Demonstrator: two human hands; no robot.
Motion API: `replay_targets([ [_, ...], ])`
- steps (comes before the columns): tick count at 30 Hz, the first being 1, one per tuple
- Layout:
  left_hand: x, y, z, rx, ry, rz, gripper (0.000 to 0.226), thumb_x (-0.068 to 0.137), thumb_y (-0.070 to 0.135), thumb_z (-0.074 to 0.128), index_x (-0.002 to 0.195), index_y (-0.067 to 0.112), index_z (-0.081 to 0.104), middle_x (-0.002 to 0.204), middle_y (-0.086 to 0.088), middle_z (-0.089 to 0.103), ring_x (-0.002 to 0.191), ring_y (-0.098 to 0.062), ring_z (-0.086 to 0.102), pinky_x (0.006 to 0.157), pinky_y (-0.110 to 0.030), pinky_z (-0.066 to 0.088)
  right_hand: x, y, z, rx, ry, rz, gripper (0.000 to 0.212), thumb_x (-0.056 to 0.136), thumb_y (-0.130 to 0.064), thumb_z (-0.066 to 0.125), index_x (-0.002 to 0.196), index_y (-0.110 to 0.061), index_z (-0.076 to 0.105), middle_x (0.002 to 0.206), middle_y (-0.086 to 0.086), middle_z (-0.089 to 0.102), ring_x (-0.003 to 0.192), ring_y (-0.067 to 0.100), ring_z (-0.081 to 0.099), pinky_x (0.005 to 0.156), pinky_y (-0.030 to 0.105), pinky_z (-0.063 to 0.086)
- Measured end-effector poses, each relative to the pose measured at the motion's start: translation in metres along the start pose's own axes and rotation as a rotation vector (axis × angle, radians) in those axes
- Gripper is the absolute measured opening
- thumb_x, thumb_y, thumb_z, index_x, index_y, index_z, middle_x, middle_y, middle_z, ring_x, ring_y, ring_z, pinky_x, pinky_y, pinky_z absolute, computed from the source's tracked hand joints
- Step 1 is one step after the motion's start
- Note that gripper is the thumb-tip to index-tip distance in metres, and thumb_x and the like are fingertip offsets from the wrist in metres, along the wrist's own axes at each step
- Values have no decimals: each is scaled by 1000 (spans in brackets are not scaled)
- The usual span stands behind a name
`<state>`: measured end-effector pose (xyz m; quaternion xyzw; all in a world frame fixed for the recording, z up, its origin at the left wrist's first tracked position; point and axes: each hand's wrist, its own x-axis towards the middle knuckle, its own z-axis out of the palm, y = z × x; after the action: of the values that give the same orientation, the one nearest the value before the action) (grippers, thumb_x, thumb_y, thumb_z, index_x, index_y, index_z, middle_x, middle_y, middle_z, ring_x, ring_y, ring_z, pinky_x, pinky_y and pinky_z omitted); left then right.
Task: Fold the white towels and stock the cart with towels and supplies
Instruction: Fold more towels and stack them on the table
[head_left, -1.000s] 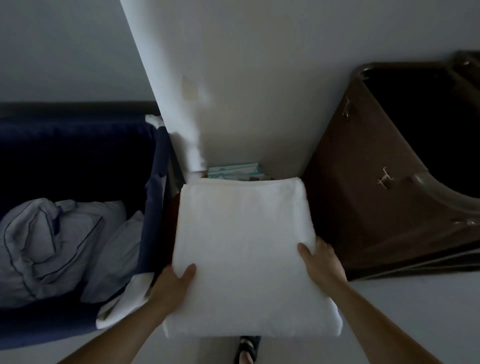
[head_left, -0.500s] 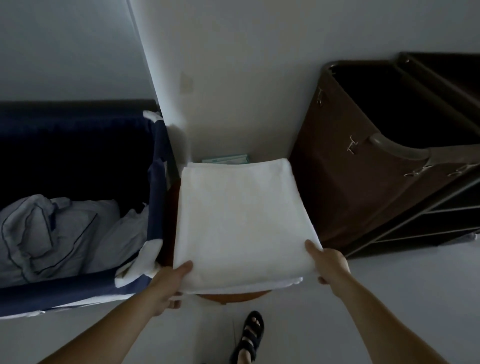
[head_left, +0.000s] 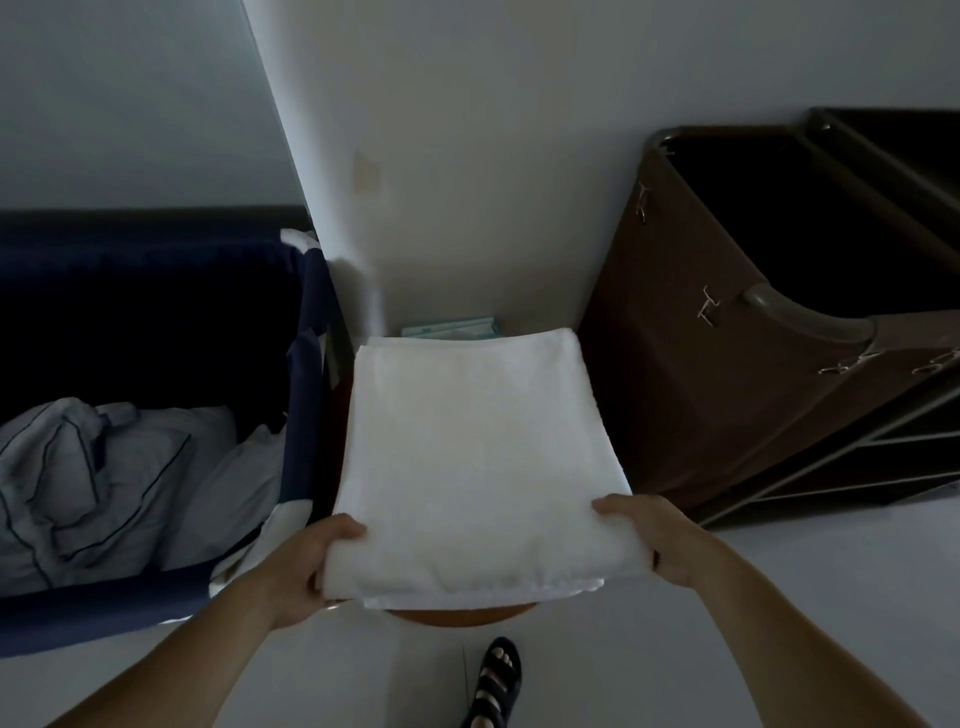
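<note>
- A folded white towel (head_left: 478, 457) lies flat on a round wooden top (head_left: 457, 618), between two containers.
- The navy bin (head_left: 306, 364) at left holds crumpled pale linen (head_left: 104, 483); the brown cart bag (head_left: 701, 389) at right is too dark inside to tell what it holds.
- The left hand (head_left: 306, 566) and right hand (head_left: 660, 540) each curl round a near corner of the towel.

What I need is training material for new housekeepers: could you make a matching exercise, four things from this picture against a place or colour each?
Things:
1. white towel
2. crumpled bedding
3. cloth hamper
4. sandal

Descriptions:
A. brown, right of the towel
B. inside the navy bin
C. gripped at its near corners by the left hand and right hand
D. black, at the bottom of the view

Pairs: 1-C, 2-B, 3-A, 4-D
</note>
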<state>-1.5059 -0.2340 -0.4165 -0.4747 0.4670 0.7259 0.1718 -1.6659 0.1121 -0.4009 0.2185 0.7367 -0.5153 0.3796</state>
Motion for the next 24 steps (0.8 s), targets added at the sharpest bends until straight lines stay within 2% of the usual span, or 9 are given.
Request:
replay_targets([
  [3, 2, 20, 12, 23, -24, -13, 31, 84, 24, 71, 107, 4, 70, 98, -19, 75, 98, -37, 66, 86, -47, 53, 7, -20, 5, -6, -26, 7, 35, 83, -29, 79, 102, -1, 72, 97, 16, 75, 92, 36, 70, 75, 43, 57],
  [7, 1, 47, 25, 172, 68, 21, 29, 84, 11, 70, 111, 0, 67, 89, -22, 74, 90, -40, 67, 85, -49, 54, 22, -33, 13, -140, 56, -95, 38, 81, -22, 80, 114, -11, 64, 106, 9, 71, 95, 29, 66, 90, 46, 54],
  [9, -8, 72, 33, 229, 94, 129, 27, 84, 6, 68, 111, 4, 67, 89, -20, 73, 86, -39, 66, 77, -44, 54, 19, -47, 14, -193, 130, -243, 36, 83, -17, 77, 115, -19, 60, 108, 5, 67, 91, 22, 63, 88, 41, 52],
  [12, -32, 118, 46, 229, 72, 334, 20, 87, 1, 64, 103, 13, 67, 82, -10, 72, 78, -31, 65, 66, -35, 50, -7, -92, 14, -232, 190, -511, 33, 88, -16, 72, 116, -22, 57, 106, 1, 63, 83, 15, 58, 74, 31, 45],
  [15, -59, 160, 55, 184, 7, 511, 30, 88, 2, 64, 115, 16, 64, 95, -7, 71, 85, -28, 65, 70, -37, 52, -30, -136, 11, -187, 225, -697, 33, 90, -21, 70, 118, -27, 54, 105, -4, 59, 92, 19, 56, 81, 34, 42],
  [17, -68, 173, 53, 148, -27, 609, 34, 88, 4, 64, 117, 22, 62, 106, -3, 69, 93, -26, 66, 74, -39, 53, -39, -152, 9, -87, 238, -760, 35, 89, -22, 71, 120, -28, 55, 104, -9, 61, 91, 15, 59, 79, 33, 46],
  [20, -62, 166, 43, 73, -55, 669, 34, 88, 3, 63, 114, 25, 64, 111, -3, 71, 97, -24, 69, 79, -42, 57, -39, -148, 6, 78, 249, -746, 33, 87, -20, 73, 116, -28, 57, 100, -15, 63, 88, 7, 60, 70, 27, 47],
  [22, -38, 143, 38, 65, -5, 646, 36, 88, -2, 61, 114, 22, 64, 103, -3, 74, 86, -21, 72, 68, -33, 60, -23, -127, 8, 119, 278, -670, 34, 86, -17, 75, 114, -25, 59, 95, -13, 64, 84, 8, 62, 69, 28, 49],
  [24, -2, 105, 33, 127, 110, 545, 36, 89, -5, 60, 118, 16, 63, 100, -6, 73, 80, -23, 69, 59, -30, 57, 2, -93, 13, 27, 277, -529, 34, 85, -18, 76, 115, -21, 59, 98, -5, 67, 83, 13, 63, 76, 33, 52],
])
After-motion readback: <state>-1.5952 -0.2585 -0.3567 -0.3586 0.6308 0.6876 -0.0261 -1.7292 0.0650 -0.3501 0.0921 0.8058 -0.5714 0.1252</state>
